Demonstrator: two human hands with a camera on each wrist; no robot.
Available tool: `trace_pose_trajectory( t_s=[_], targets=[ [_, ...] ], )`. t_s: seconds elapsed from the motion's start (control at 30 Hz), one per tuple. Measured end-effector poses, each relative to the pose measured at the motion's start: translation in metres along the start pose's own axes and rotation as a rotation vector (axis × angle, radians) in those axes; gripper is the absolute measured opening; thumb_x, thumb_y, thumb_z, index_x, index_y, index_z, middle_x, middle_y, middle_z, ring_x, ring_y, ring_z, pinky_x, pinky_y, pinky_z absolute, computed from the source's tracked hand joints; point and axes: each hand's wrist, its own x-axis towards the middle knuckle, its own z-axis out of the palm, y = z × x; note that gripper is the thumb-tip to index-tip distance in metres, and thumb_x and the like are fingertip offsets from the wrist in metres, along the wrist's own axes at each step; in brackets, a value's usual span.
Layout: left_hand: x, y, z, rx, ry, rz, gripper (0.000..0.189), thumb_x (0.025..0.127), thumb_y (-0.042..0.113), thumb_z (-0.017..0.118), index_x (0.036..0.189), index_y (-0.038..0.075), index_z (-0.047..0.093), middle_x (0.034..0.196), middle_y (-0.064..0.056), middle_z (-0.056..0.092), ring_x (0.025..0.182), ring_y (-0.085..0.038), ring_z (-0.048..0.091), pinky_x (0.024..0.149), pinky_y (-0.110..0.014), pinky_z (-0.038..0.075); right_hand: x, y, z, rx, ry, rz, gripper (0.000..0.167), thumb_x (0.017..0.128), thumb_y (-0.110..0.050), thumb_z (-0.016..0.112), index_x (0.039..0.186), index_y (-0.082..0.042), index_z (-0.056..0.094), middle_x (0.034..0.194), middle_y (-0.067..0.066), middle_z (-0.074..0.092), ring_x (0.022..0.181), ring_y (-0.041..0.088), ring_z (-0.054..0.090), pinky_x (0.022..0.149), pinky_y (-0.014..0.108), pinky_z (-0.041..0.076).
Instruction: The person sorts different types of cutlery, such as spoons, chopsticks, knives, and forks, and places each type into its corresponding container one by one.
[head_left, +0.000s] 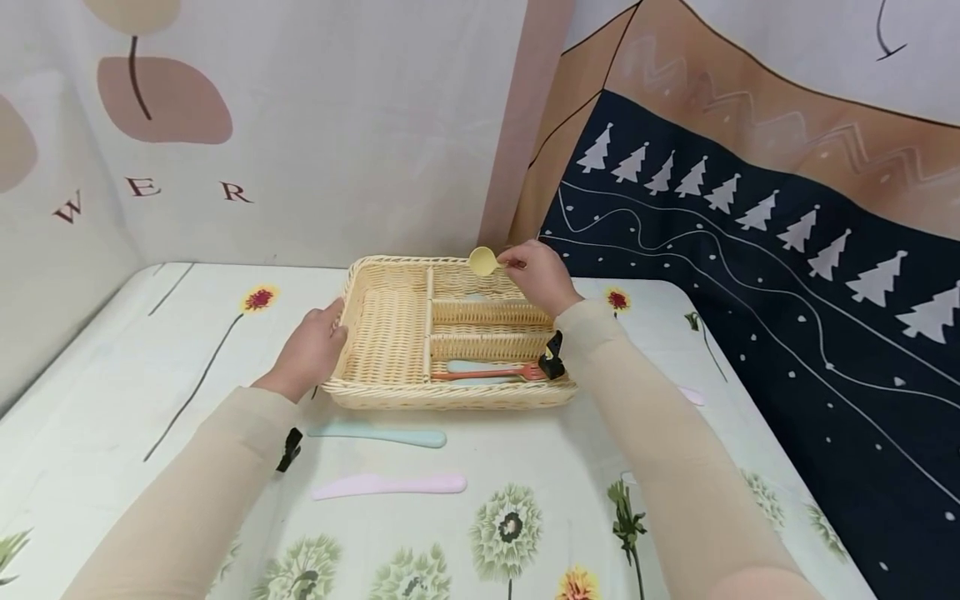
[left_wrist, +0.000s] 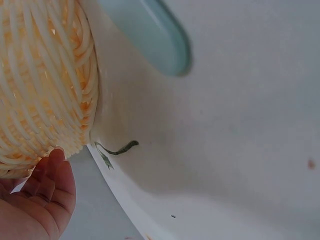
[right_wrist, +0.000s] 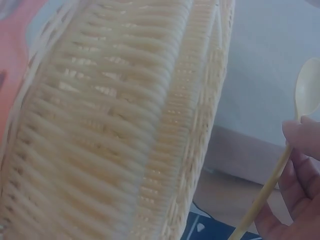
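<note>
A pale yellow spoon (head_left: 482,262) is pinched by its handle in my right hand (head_left: 538,271), above the back compartment of a wicker cutlery basket (head_left: 450,397). The right wrist view shows the spoon's bowl (right_wrist: 308,90) beyond the thumb, with the handle running down past the fingers. My left hand (head_left: 309,346) grips the basket's left side, fingers against the weave (left_wrist: 45,100). In the front right compartment lie an orange fork (head_left: 487,374) and light blue cutlery (head_left: 468,366), partly behind my right wrist.
On the table in front of the basket lie a light blue knife (head_left: 382,433) and a pink knife (head_left: 390,485). Part of a pink item (head_left: 692,395) shows past my right forearm. Fabric walls (head_left: 337,142) stand behind and to the right.
</note>
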Motion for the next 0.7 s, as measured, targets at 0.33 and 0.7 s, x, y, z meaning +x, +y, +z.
trace_pose_trajectory(
  t_s=[0.33, 0.7],
  targets=[
    [0.000, 0.001, 0.000, -0.012, -0.001, 0.006, 0.055, 0.105, 0.017, 0.030, 0.153, -0.003, 0.011, 0.132, -0.032, 0.038, 0.098, -0.034, 0.049, 0.085, -0.045, 0.046, 0.009, -0.001, 0.014, 0.051, -0.039, 0.014, 0.024, 0.095, -0.007, 0.060, 0.116, -0.008, 0.070, 0.115, 0.008, 0.060, 0.102, 0.021, 0.054, 0.094, 0.033, 0.047],
    [-0.001, 0.001, -0.001, -0.006, -0.003, -0.013, 0.055, 0.105, 0.017, 0.031, 0.153, -0.002, 0.011, 0.133, -0.032, 0.038, 0.100, -0.034, 0.049, 0.085, -0.044, 0.047, 0.014, 0.000, 0.025, 0.095, -0.053, 0.056, 0.025, 0.095, -0.009, 0.060, 0.118, -0.010, 0.070, 0.113, 0.006, 0.061, 0.099, 0.022, 0.053, 0.091, 0.033, 0.049]
  ],
)
